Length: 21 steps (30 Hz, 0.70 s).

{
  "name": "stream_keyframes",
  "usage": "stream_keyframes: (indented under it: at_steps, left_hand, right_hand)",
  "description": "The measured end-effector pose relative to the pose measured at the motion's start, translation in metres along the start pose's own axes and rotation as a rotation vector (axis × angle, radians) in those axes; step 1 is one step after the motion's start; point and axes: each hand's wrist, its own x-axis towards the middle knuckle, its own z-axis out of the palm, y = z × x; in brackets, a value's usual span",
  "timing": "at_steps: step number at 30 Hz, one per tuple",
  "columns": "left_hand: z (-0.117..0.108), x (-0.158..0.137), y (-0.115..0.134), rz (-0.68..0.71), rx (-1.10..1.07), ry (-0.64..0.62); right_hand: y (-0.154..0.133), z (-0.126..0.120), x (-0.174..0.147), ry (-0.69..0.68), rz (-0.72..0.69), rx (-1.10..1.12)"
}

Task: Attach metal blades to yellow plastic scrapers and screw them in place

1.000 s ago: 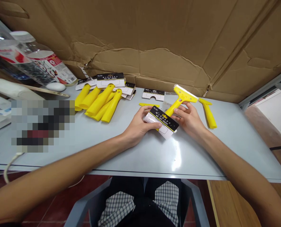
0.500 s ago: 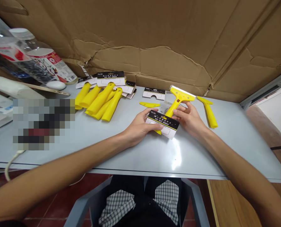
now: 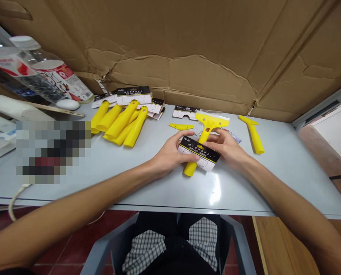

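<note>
Between my hands is a yellow scraper [image 3: 212, 121], its wide head pointing away and its handle end sticking out toward me. A black-and-white cardboard header card [image 3: 199, 152] lies across the handle. My left hand [image 3: 170, 151] pinches the card's left side, thumb on its front face. My right hand [image 3: 226, 145] is closed around the scraper's neck and the card's right edge; some of its fingers are hidden behind. Just beyond lie a yellow curved strip [image 3: 181, 126], another header card [image 3: 184, 112] and small metal parts, partly covered by the hands.
Yellow handles [image 3: 121, 122] with header cards lie in a group to the left. One more yellow scraper handle [image 3: 252, 135] rests at the right. Plastic bottles [image 3: 58, 78], a white mouse [image 3: 68, 104] and a blurred-out item stand far left. A cardboard wall [image 3: 210, 72] closes the back.
The scraper has slid down toward me through the card, so more handle now shows below it. My right hand moved slightly left and down with it. My left hand stays on the card.
</note>
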Motion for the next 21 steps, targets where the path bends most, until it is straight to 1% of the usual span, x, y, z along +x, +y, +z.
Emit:
stream_keyframes:
  at_steps: [2, 5, 7, 8, 10, 13, 16, 18, 21]
  left_hand:
    - [0.0, -0.001, 0.0, -0.038, -0.04, -0.013]
    - [0.001, -0.002, 0.0, -0.069, -0.074, -0.024]
    - [0.002, -0.002, 0.0, -0.069, -0.071, -0.024]
    - [0.002, -0.002, -0.001, -0.071, -0.072, -0.02]
    - [0.003, -0.002, 0.0, -0.064, -0.091, 0.0]
    - [0.003, -0.003, 0.003, -0.031, -0.143, 0.01]
    - [0.003, -0.004, 0.006, -0.003, -0.175, 0.001]
    - [0.002, -0.003, 0.006, 0.014, -0.177, 0.005]
    - [-0.001, -0.001, 0.005, 0.066, -0.169, 0.024]
  right_hand:
    - [-0.002, -0.001, 0.002, 0.04, -0.043, 0.048]
    - [-0.009, -0.008, 0.007, 0.182, -0.094, 0.153]
    - [-0.012, -0.012, 0.01, 0.266, -0.109, 0.176]
    - [-0.012, -0.013, 0.01, 0.287, -0.113, 0.168]
    - [-0.01, -0.012, 0.009, 0.276, -0.099, 0.129]
    - [-0.003, -0.005, 0.005, 0.181, -0.042, 0.047]
    - [0.002, 0.001, 0.003, 0.124, -0.038, -0.001]
    - [0.003, 0.002, 0.004, 0.123, -0.038, 0.019]
    - [-0.001, 0.002, 0.006, 0.108, 0.004, 0.124]
